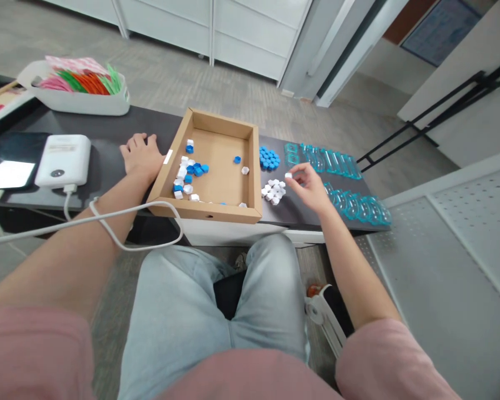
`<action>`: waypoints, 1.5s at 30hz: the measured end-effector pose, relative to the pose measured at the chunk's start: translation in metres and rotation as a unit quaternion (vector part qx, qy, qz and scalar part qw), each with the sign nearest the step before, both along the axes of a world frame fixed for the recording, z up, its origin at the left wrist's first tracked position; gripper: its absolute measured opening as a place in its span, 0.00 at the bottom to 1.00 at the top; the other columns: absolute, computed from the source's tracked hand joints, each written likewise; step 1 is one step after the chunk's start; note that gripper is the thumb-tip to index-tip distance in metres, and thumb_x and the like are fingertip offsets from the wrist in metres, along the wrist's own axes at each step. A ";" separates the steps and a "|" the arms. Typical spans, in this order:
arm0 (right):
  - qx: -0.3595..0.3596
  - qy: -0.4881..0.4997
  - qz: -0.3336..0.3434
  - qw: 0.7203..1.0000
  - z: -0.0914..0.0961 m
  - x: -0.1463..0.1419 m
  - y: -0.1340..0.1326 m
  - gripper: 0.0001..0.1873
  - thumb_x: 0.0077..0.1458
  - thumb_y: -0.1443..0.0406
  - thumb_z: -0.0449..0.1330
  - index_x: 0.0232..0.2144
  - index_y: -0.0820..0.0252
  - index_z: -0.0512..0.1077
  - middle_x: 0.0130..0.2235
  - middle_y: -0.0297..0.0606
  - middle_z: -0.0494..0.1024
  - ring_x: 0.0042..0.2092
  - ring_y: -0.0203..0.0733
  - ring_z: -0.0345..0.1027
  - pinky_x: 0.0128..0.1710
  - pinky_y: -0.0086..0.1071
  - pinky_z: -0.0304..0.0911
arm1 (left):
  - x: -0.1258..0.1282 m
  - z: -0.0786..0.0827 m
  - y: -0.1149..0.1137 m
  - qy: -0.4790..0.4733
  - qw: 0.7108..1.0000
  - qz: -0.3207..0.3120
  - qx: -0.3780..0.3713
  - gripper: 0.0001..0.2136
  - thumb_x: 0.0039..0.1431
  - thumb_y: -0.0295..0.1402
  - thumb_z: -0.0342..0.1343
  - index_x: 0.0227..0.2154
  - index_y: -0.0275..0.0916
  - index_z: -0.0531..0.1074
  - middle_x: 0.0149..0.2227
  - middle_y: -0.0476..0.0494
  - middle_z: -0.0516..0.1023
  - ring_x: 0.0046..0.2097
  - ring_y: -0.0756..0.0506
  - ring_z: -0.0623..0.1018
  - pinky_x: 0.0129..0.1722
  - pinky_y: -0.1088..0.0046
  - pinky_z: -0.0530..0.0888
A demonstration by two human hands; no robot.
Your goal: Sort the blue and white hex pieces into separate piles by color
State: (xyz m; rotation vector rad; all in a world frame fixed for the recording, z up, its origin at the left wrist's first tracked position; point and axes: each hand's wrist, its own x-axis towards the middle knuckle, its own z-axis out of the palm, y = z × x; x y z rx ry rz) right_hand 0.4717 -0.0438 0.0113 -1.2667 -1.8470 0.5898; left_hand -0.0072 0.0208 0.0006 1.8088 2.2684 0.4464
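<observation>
My left hand point(140, 155) lies flat on the dark table, fingers spread, against the left wall of a shallow cardboard box point(206, 210). Inside the box lie several loose white and blue hexagonal pieces point(188, 175). My right hand point(310, 186) hovers to the right of the box and pinches one white hexagonal piece point(288, 175) between thumb and fingers. Just below and left of it sits a cluster of white pieces point(274, 190). A cluster of blue pieces point(269, 158) lies beyond that.
Two rows of teal translucent plastic parts point(337, 164) line the table's right end. A white power bank point(62, 161) with a cable sits at left beside a dark screen point(8, 166). A white tray of coloured strips point(81, 89) stands at the far left.
</observation>
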 end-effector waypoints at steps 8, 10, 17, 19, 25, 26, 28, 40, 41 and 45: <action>-0.047 -0.014 -0.017 0.999 -0.046 0.017 -0.045 0.17 0.60 0.56 0.72 0.47 0.49 0.72 0.34 0.30 0.76 0.31 0.42 0.64 0.33 0.38 0.62 | -0.002 -0.001 0.005 0.006 1.000 0.008 -0.006 0.37 0.78 0.43 0.41 0.82 0.28 0.64 0.83 0.13 0.57 0.81 0.20 0.60 0.77 0.36 0.56; -0.039 -0.018 -0.006 0.999 -0.048 0.016 -0.044 0.21 0.57 0.58 0.73 0.50 0.49 0.72 0.40 0.33 0.79 0.33 0.42 0.67 0.35 0.39 0.63 | -0.003 -0.002 0.007 0.008 1.000 0.011 -0.007 0.37 0.78 0.42 0.40 0.82 0.28 0.65 0.82 0.13 0.57 0.81 0.20 0.60 0.77 0.36 0.56; -0.029 0.073 0.002 0.997 -0.059 0.024 -0.035 0.28 0.55 0.58 0.74 0.54 0.47 0.68 0.54 0.39 0.80 0.38 0.41 0.76 0.35 0.37 0.63 | -0.010 -0.011 0.013 0.015 1.000 0.016 -0.002 0.36 0.79 0.44 0.39 0.82 0.33 0.66 0.83 0.17 0.58 0.81 0.21 0.60 0.78 0.35 0.55; -0.044 0.086 0.010 0.995 -0.061 0.027 -0.033 0.29 0.57 0.57 0.75 0.55 0.46 0.67 0.52 0.36 0.80 0.34 0.38 0.72 0.33 0.37 0.62 | -0.012 -0.011 0.014 0.015 1.000 0.019 -0.009 0.36 0.79 0.44 0.39 0.82 0.35 0.65 0.83 0.18 0.58 0.81 0.21 0.60 0.78 0.35 0.55; -0.061 0.108 -0.005 0.992 -0.059 0.031 -0.029 0.23 0.61 0.52 0.74 0.53 0.47 0.71 0.42 0.34 0.80 0.35 0.42 0.70 0.35 0.37 0.66 | -0.005 -0.001 0.008 0.017 0.999 0.013 -0.024 0.38 0.78 0.43 0.37 0.83 0.29 0.63 0.83 0.15 0.56 0.81 0.21 0.59 0.79 0.37 0.54; -0.061 0.103 -0.010 0.993 -0.058 0.031 -0.029 0.22 0.62 0.52 0.73 0.52 0.47 0.72 0.41 0.34 0.80 0.35 0.42 0.70 0.35 0.37 0.67 | -0.003 0.001 0.007 0.016 1.000 0.012 -0.024 0.38 0.78 0.43 0.37 0.83 0.28 0.63 0.83 0.15 0.55 0.81 0.21 0.59 0.79 0.37 0.54; -0.062 0.075 -0.014 0.995 -0.056 0.028 -0.030 0.21 0.63 0.51 0.73 0.52 0.48 0.74 0.41 0.34 0.80 0.34 0.42 0.68 0.35 0.37 0.67 | 0.001 0.004 0.004 0.014 1.000 0.012 -0.024 0.38 0.78 0.42 0.37 0.83 0.26 0.62 0.83 0.14 0.55 0.81 0.20 0.59 0.79 0.37 0.54; -0.012 -0.055 -0.043 0.998 -0.052 0.018 -0.032 0.09 0.69 0.55 0.69 0.39 0.52 0.84 0.45 0.41 0.81 0.35 0.43 0.68 0.43 0.43 0.71 | -0.006 -0.004 0.009 -0.003 1.000 0.014 -0.012 0.38 0.77 0.47 0.40 0.82 0.32 0.64 0.83 0.18 0.57 0.81 0.20 0.58 0.78 0.37 0.53; -0.009 -0.058 -0.051 0.997 -0.053 0.018 -0.031 0.11 0.69 0.54 0.69 0.38 0.52 0.83 0.44 0.40 0.80 0.35 0.43 0.68 0.43 0.43 0.71 | -0.005 -0.003 0.008 -0.001 1.000 0.015 -0.012 0.38 0.78 0.47 0.39 0.82 0.33 0.64 0.83 0.18 0.57 0.81 0.21 0.58 0.78 0.37 0.53; 0.006 -0.062 -0.070 0.996 -0.055 0.018 -0.029 0.14 0.68 0.51 0.69 0.36 0.52 0.80 0.42 0.39 0.79 0.34 0.42 0.66 0.44 0.43 0.71 | -0.001 0.001 0.004 -0.003 1.000 0.011 -0.010 0.38 0.77 0.44 0.39 0.82 0.30 0.64 0.84 0.17 0.57 0.81 0.20 0.59 0.77 0.35 0.54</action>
